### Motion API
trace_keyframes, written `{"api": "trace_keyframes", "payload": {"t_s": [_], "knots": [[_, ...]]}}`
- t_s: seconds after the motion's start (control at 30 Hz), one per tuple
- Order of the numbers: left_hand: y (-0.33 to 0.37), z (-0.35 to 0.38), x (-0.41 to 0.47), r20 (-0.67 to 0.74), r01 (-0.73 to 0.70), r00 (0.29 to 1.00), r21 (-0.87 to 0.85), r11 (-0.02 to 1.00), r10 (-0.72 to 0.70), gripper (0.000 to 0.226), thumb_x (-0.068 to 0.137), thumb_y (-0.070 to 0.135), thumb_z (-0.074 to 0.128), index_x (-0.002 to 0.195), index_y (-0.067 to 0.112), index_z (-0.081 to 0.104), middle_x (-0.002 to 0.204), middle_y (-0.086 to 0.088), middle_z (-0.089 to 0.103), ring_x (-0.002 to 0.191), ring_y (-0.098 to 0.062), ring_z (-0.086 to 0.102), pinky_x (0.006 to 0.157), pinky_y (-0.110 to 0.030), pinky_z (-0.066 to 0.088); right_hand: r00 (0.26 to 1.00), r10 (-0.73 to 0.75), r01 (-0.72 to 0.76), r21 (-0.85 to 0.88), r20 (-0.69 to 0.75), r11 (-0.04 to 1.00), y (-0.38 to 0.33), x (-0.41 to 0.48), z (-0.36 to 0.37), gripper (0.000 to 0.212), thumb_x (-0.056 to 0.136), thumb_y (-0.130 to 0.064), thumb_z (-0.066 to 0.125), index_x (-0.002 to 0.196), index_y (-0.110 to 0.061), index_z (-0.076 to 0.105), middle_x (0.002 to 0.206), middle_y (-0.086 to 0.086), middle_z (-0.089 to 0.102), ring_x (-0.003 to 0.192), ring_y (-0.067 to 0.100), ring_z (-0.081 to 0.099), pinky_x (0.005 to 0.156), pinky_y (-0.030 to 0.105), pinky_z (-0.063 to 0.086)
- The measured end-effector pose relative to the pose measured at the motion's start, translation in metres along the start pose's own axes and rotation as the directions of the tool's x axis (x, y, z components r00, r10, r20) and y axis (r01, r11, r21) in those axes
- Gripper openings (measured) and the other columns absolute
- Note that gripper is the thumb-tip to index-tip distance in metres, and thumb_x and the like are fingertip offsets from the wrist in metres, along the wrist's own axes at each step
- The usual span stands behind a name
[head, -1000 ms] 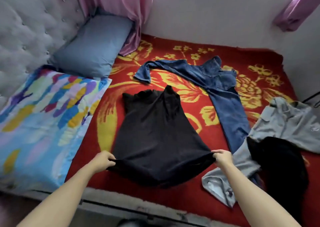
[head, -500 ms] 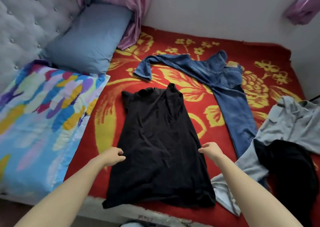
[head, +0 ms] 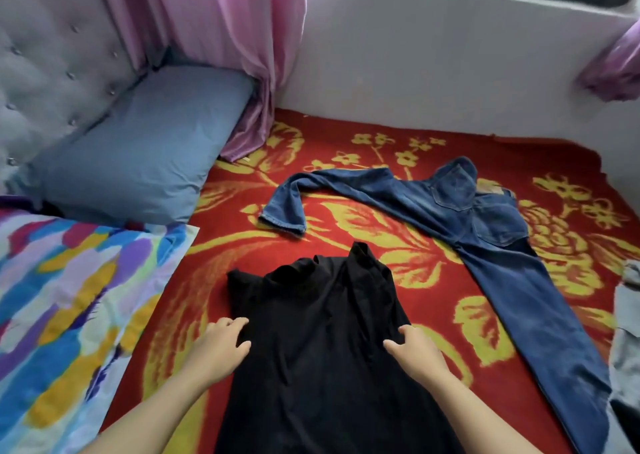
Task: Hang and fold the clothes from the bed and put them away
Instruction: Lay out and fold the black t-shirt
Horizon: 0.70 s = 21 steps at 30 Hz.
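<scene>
Fingers (head: 235,323) loosely spread, resting on black top (head: 318,315): flat, creased, on red blanket (head: 346,131)

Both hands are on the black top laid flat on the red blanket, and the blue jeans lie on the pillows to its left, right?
No. The head view shows the blue jeans on the red blanket, beyond and to the right of the black top, not on the pillows. The rest holds: left hand and right hand both rest on the top.
</scene>
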<state>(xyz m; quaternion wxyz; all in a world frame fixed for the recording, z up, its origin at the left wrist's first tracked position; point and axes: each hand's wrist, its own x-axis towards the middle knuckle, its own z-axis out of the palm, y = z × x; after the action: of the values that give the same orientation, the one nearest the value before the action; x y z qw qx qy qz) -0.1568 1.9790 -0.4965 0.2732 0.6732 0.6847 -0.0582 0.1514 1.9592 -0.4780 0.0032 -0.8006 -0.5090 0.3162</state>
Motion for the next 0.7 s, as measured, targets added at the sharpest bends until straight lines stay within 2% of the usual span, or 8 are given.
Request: {"api": "trace_keyframes", "payload": {"t_s": [0.17,0.27,0.37,0.47,0.53,0.6,0.63,0.7], "knots": [[-0.012,0.033,0.056,-0.042,0.026,0.999,-0.1,0.995,-0.031,0.056,0.094,0.033,0.048,0.145,0.024,0.027,0.146,0.001,0.036,0.131,-0.019,0.036,0.106,-0.031,0.033,0.995,-0.048,0.043,-0.054,-0.092,0.998,-0.001,0.06,0.022,0.049,0.095,-0.041,0.048,0.129,-0.006,0.045,0.132,0.006,0.049,0.123,0.024,0.044,0.088,0.032,0.044],[-0.014,0.046,0.091,-0.098,0.025,0.995,-0.086,0.996,-0.034,0.061,0.093,0.03,0.051,0.147,0.024,0.023,0.151,0.003,0.028,0.134,-0.019,0.031,0.108,-0.032,0.03,0.992,-0.077,0.072,-0.058,-0.1,0.996,0.002,0.092,0.043,0.066,0.094,-0.046,0.048,0.144,-0.009,0.027,0.148,0.005,0.032,0.138,0.023,0.028,0.106,0.033,0.034],[-0.008,0.046,0.121,-0.128,0.055,0.989,-0.105,0.993,-0.068,0.069,0.091,0.028,0.054,0.149,0.025,0.016,0.155,0.003,0.02,0.138,-0.02,0.026,0.109,-0.036,0.03,0.985,-0.109,0.107,-0.02,-0.137,0.994,0.001,0.122,0.05,0.075,0.092,-0.047,0.051,0.149,-0.013,0.015,0.155,0.004,0.019,0.143,0.022,0.017,0.112,0.038,0.027],[0.003,0.04,0.146,-0.166,0.052,0.983,-0.169,0.984,-0.081,0.079,0.088,0.027,0.06,0.15,0.026,0.011,0.157,0.003,0.016,0.142,-0.02,0.019,0.111,-0.038,0.029,0.982,-0.122,0.132,0.061,-0.142,0.989,-0.006,0.155,0.049,0.085,0.089,-0.046,0.056,0.15,-0.014,0.006,0.157,0.004,0.012,0.144,0.024,0.015,0.112,0.041,0.026],[0.013,0.039,0.16,-0.17,0.038,0.984,-0.132,0.991,-0.06,0.087,0.086,0.031,0.063,0.15,0.028,0.005,0.158,0.004,0.008,0.145,-0.017,0.009,0.112,-0.039,0.025,0.986,-0.123,0.137,0.135,-0.112,0.981,-0.011,0.173,0.054,0.093,0.087,-0.044,0.062,0.151,-0.016,0.0,0.158,0.003,0.008,0.143,0.025,0.016,0.11,0.041,0.029],[0.023,0.039,0.171,-0.135,0.018,0.991,-0.062,0.998,-0.026,0.093,0.085,0.037,0.063,0.149,0.031,-0.004,0.159,0.004,-0.002,0.146,-0.015,0.001,0.113,-0.039,0.018,0.993,-0.082,0.097,0.2,-0.082,0.975,-0.014,0.184,0.063,0.098,0.085,-0.04,0.066,0.151,-0.017,-0.003,0.156,0.004,0.018,0.139,0.026,0.029,0.101,0.039,0.038],[0.027,0.04,0.177,-0.105,0.019,0.994,-0.063,0.998,-0.026,0.096,0.084,0.038,0.064,0.149,0.032,-0.007,0.159,0.003,-0.004,0.146,-0.016,0.002,0.113,-0.041,0.018,0.996,-0.055,0.067,0.171,-0.074,0.983,-0.014,0.189,0.07,0.094,0.085,-0.037,0.065,0.15,-0.016,0.001,0.15,0.007,0.03,0.132,0.027,0.04,0.092,0.038,0.042],[0.03,0.042,0.186,-0.024,0.076,0.997,-0.099,0.992,-0.079,0.101,0.082,0.034,0.066,0.148,0.035,-0.011,0.159,0.0,0.004,0.143,-0.018,0.02,0.109,-0.044,0.024,0.997,-0.035,0.039,0.049,-0.065,0.998,-0.015,0.195,0.076,0.062,0.089,-0.031,0.059,0.14,-0.012,0.03,0.125,0.01,0.055,0.109,0.029,0.056,0.076,0.033,0.045]]}}
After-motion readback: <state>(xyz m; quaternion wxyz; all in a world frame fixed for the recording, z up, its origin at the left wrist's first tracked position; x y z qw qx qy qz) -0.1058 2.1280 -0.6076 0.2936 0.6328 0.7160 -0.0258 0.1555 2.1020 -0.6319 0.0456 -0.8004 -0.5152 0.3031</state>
